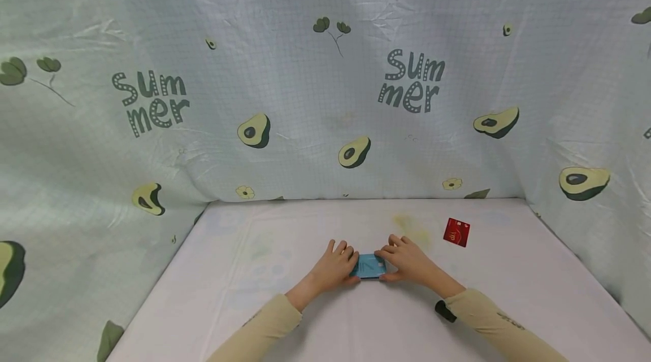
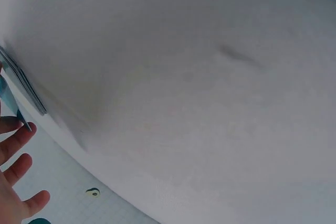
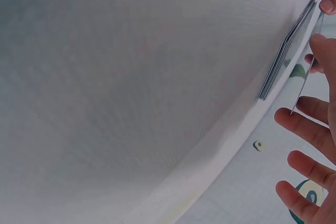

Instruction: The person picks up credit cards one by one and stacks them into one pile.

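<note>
In the head view a light-blue card (image 1: pixel 369 266) lies between my two hands. My left hand (image 1: pixel 333 269) pinches its left end between thumb and fingers, and my right hand (image 1: pixel 411 264) pinches the right end the same way. Both wrist views show that card raised off the table: a bluish corner (image 2: pixel 7 98) in the left one, a thin edge (image 3: pixel 306 77) in the right one. Just beneath it, apart from it, a small stack of cards (image 3: pixel 286 51) sits on the table. The remaining fingers of each hand are spread.
A red card (image 1: pixel 456 232) marked VIP lies on the white table (image 1: pixel 244 305), beyond my right hand. Beside the right sleeve is a small black object (image 1: pixel 445 311), partly covered by it. A curtain (image 1: pixel 295 79) printed with avocados surrounds the table's back and sides.
</note>
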The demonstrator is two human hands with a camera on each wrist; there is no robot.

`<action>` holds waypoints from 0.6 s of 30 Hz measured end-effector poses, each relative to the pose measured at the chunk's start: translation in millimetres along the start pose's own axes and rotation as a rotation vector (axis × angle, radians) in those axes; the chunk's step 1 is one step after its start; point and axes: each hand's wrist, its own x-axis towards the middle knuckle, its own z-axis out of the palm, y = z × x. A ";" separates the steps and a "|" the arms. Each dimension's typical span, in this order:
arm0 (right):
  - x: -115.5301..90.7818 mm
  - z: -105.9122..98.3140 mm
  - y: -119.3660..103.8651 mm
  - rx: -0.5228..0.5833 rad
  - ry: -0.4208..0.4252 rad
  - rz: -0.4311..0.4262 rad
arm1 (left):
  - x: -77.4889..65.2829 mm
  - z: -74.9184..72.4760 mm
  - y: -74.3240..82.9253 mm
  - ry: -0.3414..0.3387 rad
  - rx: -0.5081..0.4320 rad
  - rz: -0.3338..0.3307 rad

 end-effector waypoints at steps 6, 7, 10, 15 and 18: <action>-1.0 -1.5 -1.2 0.008 -0.029 -0.006 | -0.6 3.1 2.4 0.018 -0.005 0.010; -1.2 -1.7 -1.3 0.010 -0.031 -0.008 | -0.6 3.1 2.8 0.009 -0.006 0.011; -2.2 -1.4 -1.2 0.021 -0.030 -0.011 | -0.2 3.0 3.7 -0.017 -0.010 0.013; -3.4 -2.0 -0.6 0.058 -0.047 -0.002 | 0.1 3.6 4.2 -0.029 -0.024 0.018; -3.4 -3.0 -0.5 0.074 -0.063 -0.003 | -0.3 4.2 4.1 -0.022 -0.026 0.020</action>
